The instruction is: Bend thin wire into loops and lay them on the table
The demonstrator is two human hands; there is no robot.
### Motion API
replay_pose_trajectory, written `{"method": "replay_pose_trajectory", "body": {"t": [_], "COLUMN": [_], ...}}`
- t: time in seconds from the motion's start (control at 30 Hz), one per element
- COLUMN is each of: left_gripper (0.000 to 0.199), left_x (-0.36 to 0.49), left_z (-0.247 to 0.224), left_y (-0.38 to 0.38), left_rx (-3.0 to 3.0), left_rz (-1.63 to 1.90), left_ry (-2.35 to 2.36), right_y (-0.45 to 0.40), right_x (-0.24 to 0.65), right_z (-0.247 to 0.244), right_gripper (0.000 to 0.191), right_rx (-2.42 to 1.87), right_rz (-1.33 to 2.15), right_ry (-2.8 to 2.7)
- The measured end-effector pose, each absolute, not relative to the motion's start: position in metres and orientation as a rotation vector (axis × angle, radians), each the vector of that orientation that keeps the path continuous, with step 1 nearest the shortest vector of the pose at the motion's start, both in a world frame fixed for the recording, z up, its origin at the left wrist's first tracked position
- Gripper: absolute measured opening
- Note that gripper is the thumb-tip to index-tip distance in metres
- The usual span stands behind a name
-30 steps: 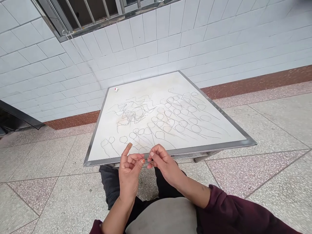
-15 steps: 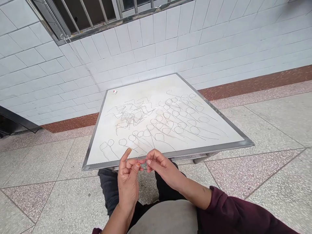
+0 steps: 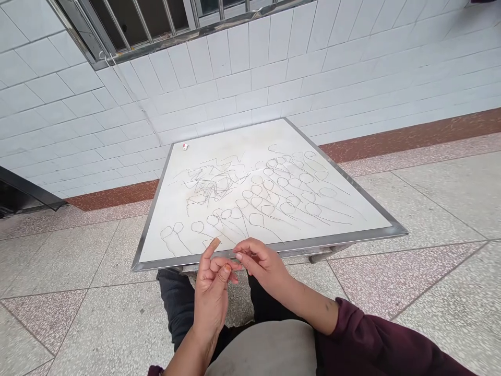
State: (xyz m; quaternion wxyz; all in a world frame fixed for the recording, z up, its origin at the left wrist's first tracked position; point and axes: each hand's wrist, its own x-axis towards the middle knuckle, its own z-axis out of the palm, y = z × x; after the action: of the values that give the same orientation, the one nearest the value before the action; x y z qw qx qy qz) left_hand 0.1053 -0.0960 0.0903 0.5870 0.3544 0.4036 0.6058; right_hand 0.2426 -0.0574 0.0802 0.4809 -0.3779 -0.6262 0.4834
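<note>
On my feed, the left hand and right hand curl into pinches just above the near edge of a steel-framed white board. A fine wire shows between their fingertips, but I cannot tell which hand grips it. Rows of thin loops and a scribbled tangle lie on the board beyond.

The bench stands on the terrazzo floor before a tiled wall, below a barred window. On it, a wire tangle lies left of rows of wire loops, with a small object beyond, near the far left corner. The left hand and right hand sit side by side just before the near edge.
</note>
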Motion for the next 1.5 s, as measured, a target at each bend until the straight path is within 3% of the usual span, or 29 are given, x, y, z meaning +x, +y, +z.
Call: {"method": "replay_pose_trajectory", "body": {"t": [0.17,0.43,1.13,1.5], "left_gripper": [0.05,0.05,0.054,0.057], "left_x": [0.11,0.112,0.108,0.106], "left_z": [0.087,0.088,0.091,0.091], "left_y": [-0.101,-0.106,-0.111,-0.116], "left_rx": [0.794,0.706,0.647,0.72], "left_rz": [1.428,1.464,1.405,1.476], "left_ry": [0.909,0.913,0.896,0.965], "right_y": [-0.059,-0.058,-0.036,-0.044], "right_x": [0.244,0.244,0.243,0.241], "right_z": [0.081,0.086,0.084,0.101], "right_gripper": [0.015,0.017,0.027,0.024], "right_rx": [-0.951,-0.939,-0.697,-0.867], "right_rz": [0.887,0.791,0.905,1.053], "right_ry": [-1.707,-1.794,-1.908,-1.84]}}
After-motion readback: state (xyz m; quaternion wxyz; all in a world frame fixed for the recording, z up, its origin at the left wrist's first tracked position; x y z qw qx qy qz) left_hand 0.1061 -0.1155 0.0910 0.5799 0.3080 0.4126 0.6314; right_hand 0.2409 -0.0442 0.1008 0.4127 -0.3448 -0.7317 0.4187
